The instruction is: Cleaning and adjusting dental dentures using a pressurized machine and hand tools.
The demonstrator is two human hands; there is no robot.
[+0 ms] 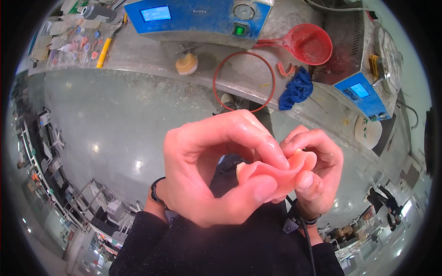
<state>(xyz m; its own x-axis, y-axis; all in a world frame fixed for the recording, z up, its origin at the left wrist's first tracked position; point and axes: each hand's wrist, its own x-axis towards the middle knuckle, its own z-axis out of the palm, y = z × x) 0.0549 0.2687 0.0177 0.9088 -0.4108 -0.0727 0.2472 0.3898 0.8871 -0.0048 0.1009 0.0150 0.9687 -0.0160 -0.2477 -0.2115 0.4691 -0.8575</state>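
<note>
Close in front of my chest, both hands hold a thin, curved pink denture base [286, 177] with pale yellowish bits along its edge. My left hand [189, 184] is closed around its left part, the thumb beneath and the index fingertip pressing into the hollow. The fingers of my right hand [329, 165] pinch the right end, where the rim curls up. My fingers cover parts of the piece, so its underside cannot be seen. The skin of my hands looks wet.
On the metal bench are a blue machine [198, 23], a red ladle-shaped scoop [311, 43], a red ring [215, 87], a blue cloth [297, 89], a pink horseshoe-shaped piece [286, 70] and a yellowish cast [187, 64]. Another machine [361, 87] stands right. A yellow-handled tool [104, 53] lies left.
</note>
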